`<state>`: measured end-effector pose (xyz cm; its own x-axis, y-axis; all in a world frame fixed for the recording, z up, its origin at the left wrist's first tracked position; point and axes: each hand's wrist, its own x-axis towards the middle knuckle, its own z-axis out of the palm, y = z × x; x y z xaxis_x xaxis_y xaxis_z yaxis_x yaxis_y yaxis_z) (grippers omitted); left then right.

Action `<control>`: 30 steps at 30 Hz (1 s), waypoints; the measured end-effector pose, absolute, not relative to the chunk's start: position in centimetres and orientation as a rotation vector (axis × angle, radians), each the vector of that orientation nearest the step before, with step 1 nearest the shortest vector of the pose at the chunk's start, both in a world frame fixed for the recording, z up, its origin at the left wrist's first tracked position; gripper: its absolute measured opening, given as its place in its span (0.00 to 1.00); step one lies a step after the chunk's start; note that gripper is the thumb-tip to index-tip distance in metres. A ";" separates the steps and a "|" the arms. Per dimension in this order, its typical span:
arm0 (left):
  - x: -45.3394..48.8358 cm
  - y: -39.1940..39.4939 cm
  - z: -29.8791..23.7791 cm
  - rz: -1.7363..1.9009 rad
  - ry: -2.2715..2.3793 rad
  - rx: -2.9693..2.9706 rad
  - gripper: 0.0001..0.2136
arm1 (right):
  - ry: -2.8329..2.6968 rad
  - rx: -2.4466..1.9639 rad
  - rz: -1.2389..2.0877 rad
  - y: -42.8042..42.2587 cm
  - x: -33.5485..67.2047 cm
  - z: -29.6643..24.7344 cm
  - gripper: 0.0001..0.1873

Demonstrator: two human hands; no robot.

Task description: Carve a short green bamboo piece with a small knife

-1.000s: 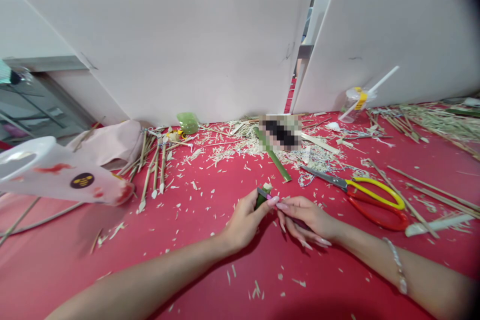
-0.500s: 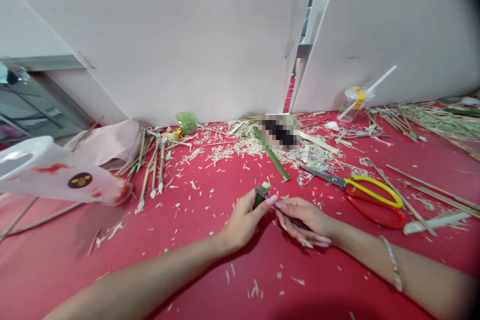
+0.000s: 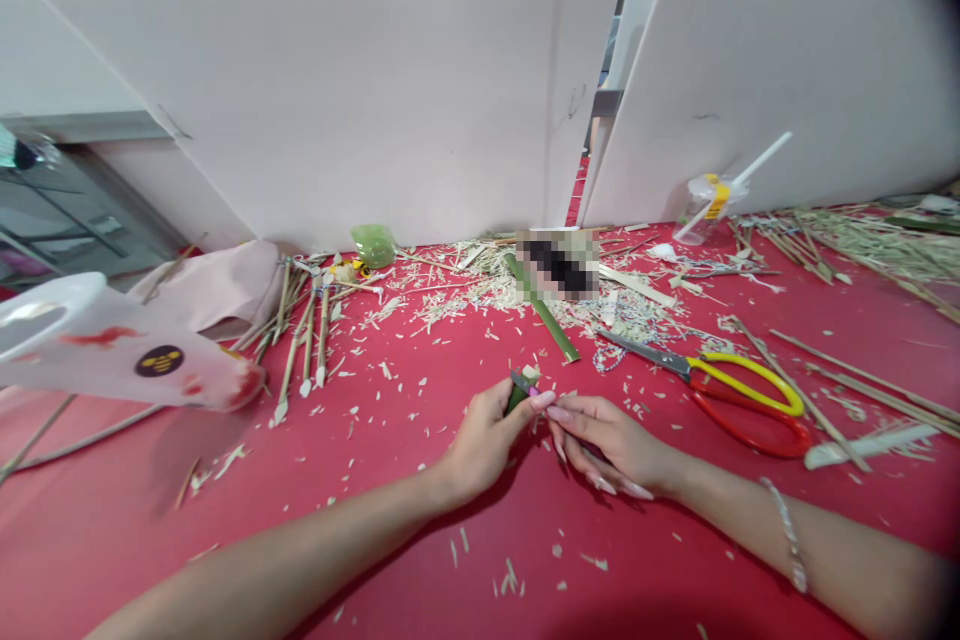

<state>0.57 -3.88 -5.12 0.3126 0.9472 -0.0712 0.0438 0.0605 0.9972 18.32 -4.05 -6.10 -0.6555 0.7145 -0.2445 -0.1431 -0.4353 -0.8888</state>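
My left hand [image 3: 480, 445] is closed around a short green bamboo piece [image 3: 516, 397], whose pale cut end sticks up past the fingers. In my right hand [image 3: 615, 440] is a small knife [image 3: 522, 383] with a dark purplish handle, its blade lying against the bamboo. The left thumb presses near the blade, and the fingertips of both hands meet there. Scissors [image 3: 660, 357] with one yellow and one red handle rest to the right of my hands. Beyond them lies a green bamboo strip [image 3: 553, 328] among pale shavings [image 3: 487, 292].
A white plastic cup [image 3: 97, 360] lies on its side at the left, near bundled sticks [image 3: 308, 345] and a pink cloth bag [image 3: 214, 285]. A clear cup with straw [image 3: 705, 205] stands before the white panels [image 3: 360, 110]. Thin sticks [image 3: 870, 375] lie right on the red table [image 3: 420, 560].
My right hand has shifted slightly left toward my left hand, and its fingers have turned a little with the knife. The left hand stays nearly in place.
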 end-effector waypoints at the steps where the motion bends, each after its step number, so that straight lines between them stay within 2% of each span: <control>1: 0.6 -3.8 -5.1 0.905 1.030 1.324 0.21 | -1.235 -0.860 2.092 -4.1 18.3 -6.1 0.23; 5: 0.7 -3.7 -5.0 0.899 1.058 1.323 0.22 | -1.246 -0.856 2.056 -4.2 18.3 -6.6 0.22; 30: 0.5 -4.0 -5.0 0.903 0.933 1.183 0.19 | -1.041 -0.608 2.371 -3.4 18.8 -6.7 0.20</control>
<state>0.47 -4.04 -5.05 0.3525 0.9291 -0.1118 -0.0813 0.1494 0.9854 18.77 -3.36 -6.67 -0.7878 0.5815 -0.2028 -0.2443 -0.5974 -0.7638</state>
